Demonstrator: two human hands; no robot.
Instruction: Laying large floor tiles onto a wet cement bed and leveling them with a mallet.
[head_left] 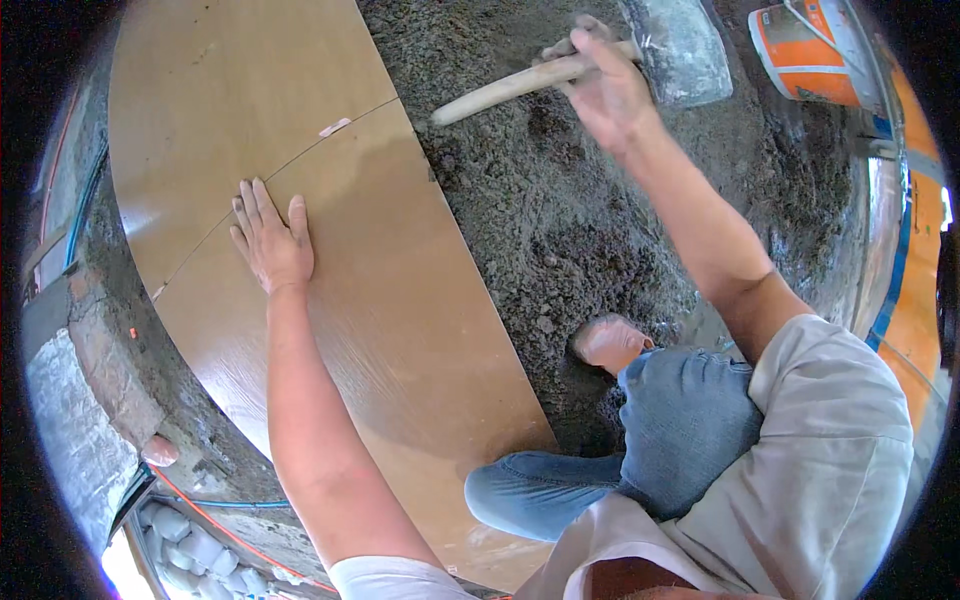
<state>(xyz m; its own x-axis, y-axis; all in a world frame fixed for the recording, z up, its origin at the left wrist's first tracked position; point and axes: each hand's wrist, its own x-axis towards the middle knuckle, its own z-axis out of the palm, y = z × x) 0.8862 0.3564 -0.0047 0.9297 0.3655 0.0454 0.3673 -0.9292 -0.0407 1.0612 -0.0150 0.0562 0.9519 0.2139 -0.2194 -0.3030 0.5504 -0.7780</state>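
My left hand lies flat with fingers extended on a large, glossy tan tile. Its fingertips reach the thin joint with a second tan tile beyond. A small pinkish clip sits in that joint, right of the hand. Raised over the mortar at the upper right, my right hand grips a mallet by its pale wooden handle, close to the head. The broad, grey-smeared mallet head points right and is cut off by the top of the view.
Rough grey mortar borders the tiles on the right, where my bare foot rests. An orange-and-white bucket stands at the upper right. Hoses and a pile of pale bags are at the lower left.
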